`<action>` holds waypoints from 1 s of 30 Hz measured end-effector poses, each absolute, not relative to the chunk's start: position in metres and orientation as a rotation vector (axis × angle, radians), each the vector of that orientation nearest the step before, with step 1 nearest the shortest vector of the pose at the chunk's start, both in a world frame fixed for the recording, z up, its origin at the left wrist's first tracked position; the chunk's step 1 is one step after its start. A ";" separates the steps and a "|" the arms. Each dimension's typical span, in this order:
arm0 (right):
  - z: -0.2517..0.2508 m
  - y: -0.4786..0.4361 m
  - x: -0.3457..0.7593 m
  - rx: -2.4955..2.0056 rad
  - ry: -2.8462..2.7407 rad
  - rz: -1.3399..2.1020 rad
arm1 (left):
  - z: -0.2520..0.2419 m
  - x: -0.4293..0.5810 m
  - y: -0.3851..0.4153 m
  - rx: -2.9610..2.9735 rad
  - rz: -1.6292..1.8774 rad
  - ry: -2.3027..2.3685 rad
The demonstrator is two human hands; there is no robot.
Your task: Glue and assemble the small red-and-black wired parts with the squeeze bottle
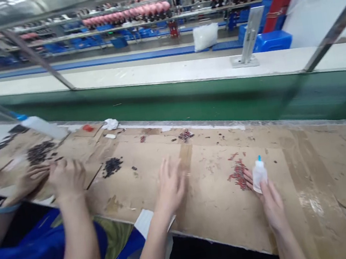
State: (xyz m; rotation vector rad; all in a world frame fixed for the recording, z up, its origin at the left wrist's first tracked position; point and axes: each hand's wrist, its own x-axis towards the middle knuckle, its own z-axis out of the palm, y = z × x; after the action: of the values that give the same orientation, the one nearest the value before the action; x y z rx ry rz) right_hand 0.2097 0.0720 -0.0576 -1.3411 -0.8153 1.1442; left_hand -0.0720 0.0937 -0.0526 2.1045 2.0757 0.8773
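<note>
In the head view my right hand (272,203) is closed around a small translucent squeeze bottle (258,176). The bottle stands nearly upright, its blue nozzle tip pointing up. Just left of it lies a loose pile of small red and dark pieces (240,175), close to my right fingertips; what they are is too small to tell. My left hand (169,185), slightly blurred, is stretched over the cardboard-covered table (216,209) with its fingers apart and nothing in them. To its left is a heap of small black parts (112,166).
At the left, a co-worker's hands (66,176) are by another dark heap (39,152). A large white bottle with a blue cap (44,127) lies behind them. Crumpled white tissue (110,124) sits near the far edge. Beyond runs a green conveyor belt (169,104).
</note>
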 end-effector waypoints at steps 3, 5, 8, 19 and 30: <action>-0.060 0.083 0.207 -1.377 -0.818 1.156 | -0.056 -0.137 0.104 1.666 0.943 2.515; -0.061 0.089 0.204 -1.427 -0.800 1.087 | -0.057 -0.170 0.109 1.530 0.946 2.621; -0.062 0.094 0.202 -1.471 -0.782 1.020 | -0.058 -0.200 0.116 1.486 0.916 2.610; -0.041 0.068 0.206 -1.237 -0.744 1.039 | -0.052 -0.216 0.127 1.671 0.831 2.377; -0.040 0.036 0.221 -1.056 -0.506 0.992 | -0.062 -0.010 0.051 1.810 1.067 1.372</action>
State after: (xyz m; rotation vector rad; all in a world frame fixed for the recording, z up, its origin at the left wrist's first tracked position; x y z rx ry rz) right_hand 0.2211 0.0357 -0.0404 -1.0558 -0.5059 0.9916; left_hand -0.0100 0.0509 -0.0621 1.8104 1.3719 1.0666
